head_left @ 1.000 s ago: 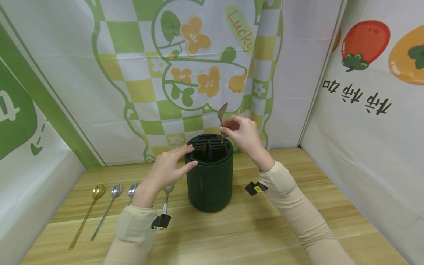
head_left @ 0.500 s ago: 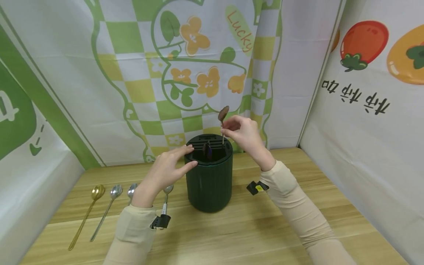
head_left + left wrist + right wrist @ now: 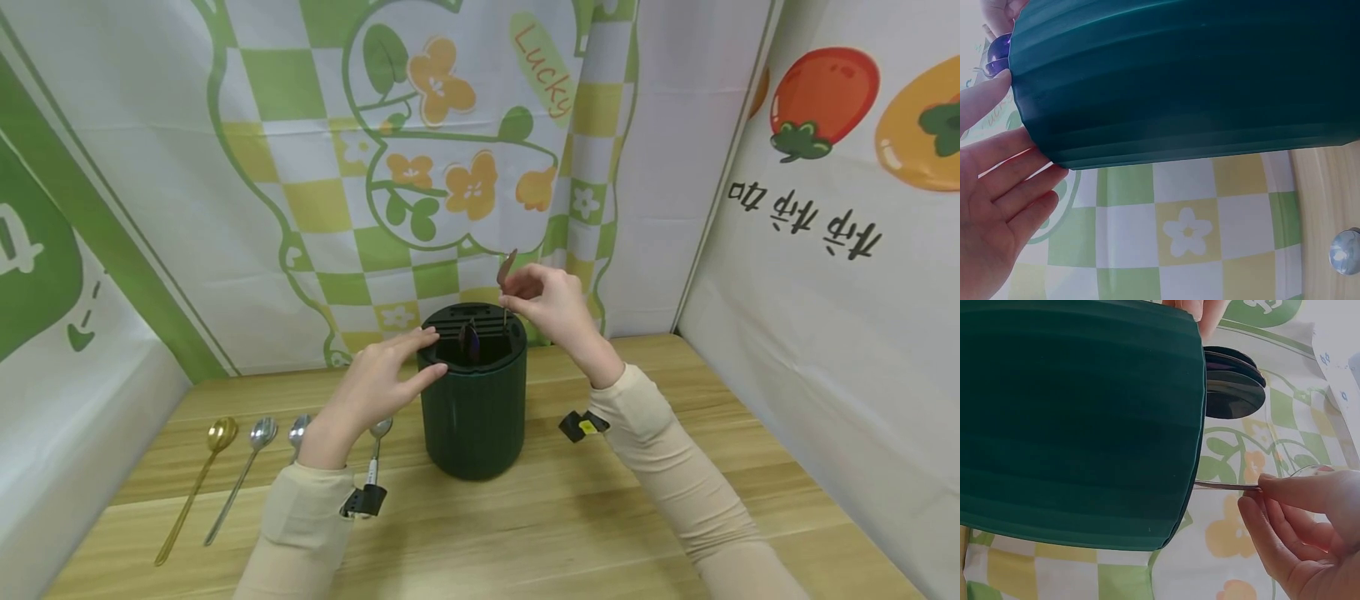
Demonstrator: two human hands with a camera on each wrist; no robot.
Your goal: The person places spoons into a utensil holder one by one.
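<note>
Spoon point(image 3: 506, 268), bowl up, handle in green holder point(image 3: 474, 425); pinched by right hand point(image 3: 553, 302), thumb against fingers. Left hand point(image 3: 377, 379), fingers extended, thumb apart, touching holder's rim.

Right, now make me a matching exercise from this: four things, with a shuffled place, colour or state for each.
Things:
1. Left hand
2. Right hand
3. Gold spoon
4. Holder

Descriptions:
A. Dark green, upright
B. At the holder's rim
C. Pinching a bowl-up spoon
D. Lying leftmost on the table

Pairs: 1-B, 2-C, 3-D, 4-A
</note>
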